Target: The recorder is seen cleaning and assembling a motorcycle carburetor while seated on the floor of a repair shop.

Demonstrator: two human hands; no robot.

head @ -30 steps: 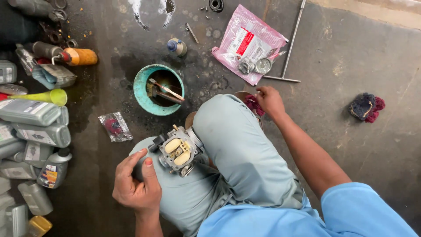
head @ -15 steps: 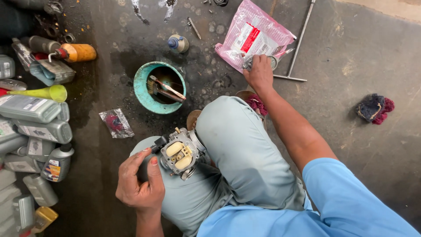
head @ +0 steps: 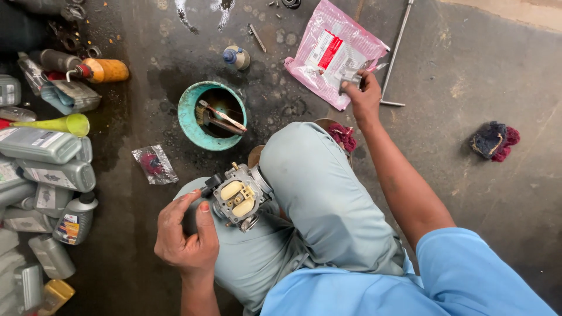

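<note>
Holding a carburettor (head: 240, 196) in left hand (head: 186, 237), right hand (head: 364, 96) pinching a small metal part (head: 350, 78)

Even, soft daylight; shadows faint; picture sharp, edges slightly stretched.

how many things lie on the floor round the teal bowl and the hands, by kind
teal bowl with brush: 1
pink plastic bag: 1
small clear packet: 1
orange bottle: 1
yellow-green funnel: 1
metal rod: 1
rag bundle: 1
total: 7
Left hand grips the carburettor; right hand holds a small metal part.
</note>
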